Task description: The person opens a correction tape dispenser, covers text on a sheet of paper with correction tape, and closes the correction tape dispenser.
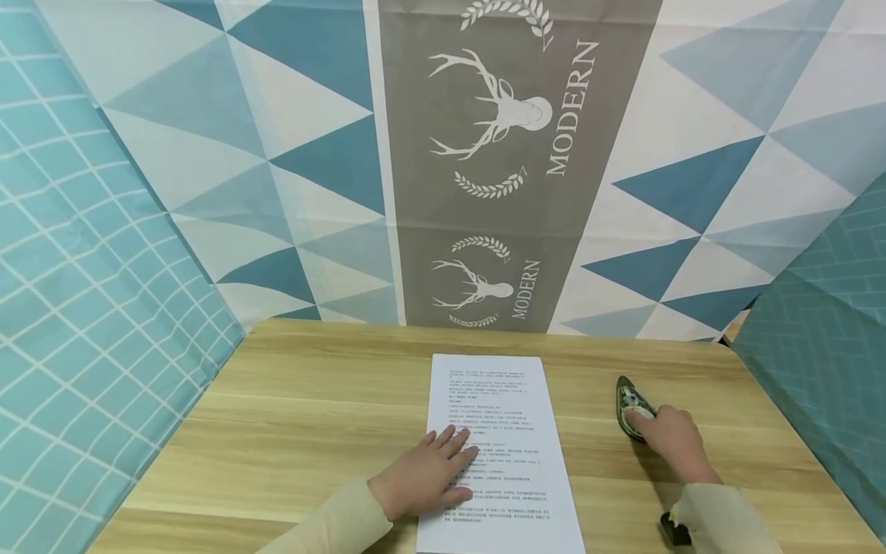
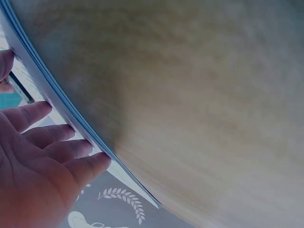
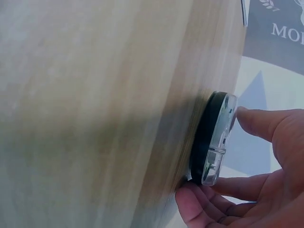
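Observation:
A thick stack of printed paper (image 1: 498, 408) lies lengthwise on the wooden table. My left hand (image 1: 429, 473) rests on its left half, fingers spread and straight; in the left wrist view the fingertips (image 2: 97, 161) reach over the top sheet near the stack's edge. To the right of the stack is a teardrop-shaped correction tape (image 1: 628, 404) with a dark green rim and a clear cover. My right hand (image 1: 674, 442) holds it by its near end. In the right wrist view, the thumb lies on the clear side of the correction tape (image 3: 216, 140) and the fingers curl at its lower end.
The wooden table (image 1: 325, 392) stretches out on both sides of the paper. Behind it hangs a patterned curtain (image 1: 477, 192) with deer heads, with blue-green cloths at the left and right. A small black block (image 1: 674, 531) sits by my right sleeve.

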Demonstrator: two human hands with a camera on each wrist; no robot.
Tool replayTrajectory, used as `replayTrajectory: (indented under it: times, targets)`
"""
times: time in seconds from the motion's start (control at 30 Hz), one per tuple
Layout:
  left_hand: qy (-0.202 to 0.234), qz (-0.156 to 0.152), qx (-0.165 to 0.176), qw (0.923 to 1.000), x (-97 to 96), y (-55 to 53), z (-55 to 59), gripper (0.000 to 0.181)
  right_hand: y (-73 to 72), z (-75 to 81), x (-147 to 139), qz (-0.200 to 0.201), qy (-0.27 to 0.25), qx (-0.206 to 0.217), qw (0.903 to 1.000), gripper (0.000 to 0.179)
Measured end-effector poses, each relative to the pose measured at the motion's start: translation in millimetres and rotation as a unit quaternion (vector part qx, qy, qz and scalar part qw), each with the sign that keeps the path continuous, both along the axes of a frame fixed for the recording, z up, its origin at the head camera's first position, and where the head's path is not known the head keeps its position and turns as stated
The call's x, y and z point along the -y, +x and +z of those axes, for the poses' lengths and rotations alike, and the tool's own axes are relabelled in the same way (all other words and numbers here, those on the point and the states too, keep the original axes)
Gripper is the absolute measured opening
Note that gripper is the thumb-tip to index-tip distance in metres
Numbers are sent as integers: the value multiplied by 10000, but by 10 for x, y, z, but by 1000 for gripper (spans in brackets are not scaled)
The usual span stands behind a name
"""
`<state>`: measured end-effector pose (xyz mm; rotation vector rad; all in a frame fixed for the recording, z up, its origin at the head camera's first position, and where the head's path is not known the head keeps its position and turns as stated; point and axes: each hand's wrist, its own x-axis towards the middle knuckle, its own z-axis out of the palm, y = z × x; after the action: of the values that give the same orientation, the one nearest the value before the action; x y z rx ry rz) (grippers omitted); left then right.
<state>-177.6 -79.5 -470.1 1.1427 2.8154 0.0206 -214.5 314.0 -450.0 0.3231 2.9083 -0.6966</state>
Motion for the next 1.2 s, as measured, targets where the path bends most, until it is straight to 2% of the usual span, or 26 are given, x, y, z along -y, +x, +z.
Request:
replayTrajectory:
  times: [0.23,0.5,0.63,0.8,0.97,1.03,1.2]
  targets:
    - [-26,-67,-144,9999,4,-12,22,61,-28,6,-43,-143,-395,75,9991,70]
    - [-58,-35,-3,10000,4,-7,45,61,-59,6,-85,-338,-766,255,9962,86]
    - [-43,-19,96,9999,1,-2,57,61,-61,4,-85,-470,-1261,322,9904,83]
    - [-42,-18,97,9999,-3,3,57,61,-69,-14,-45,-491,-1873,186,9809,74]
    - [-54,-1,129,9999,-9,19,63,61,-75,-11,27,-680,-2408,213,9680,82]
    - [-57,8,137,9999,-10,28,71,61,-76,1,51,-744,-2492,275,9652,87]
    - [-44,0,110,9999,-9,43,83,60,-75,12,69,-726,-2346,285,9690,84]
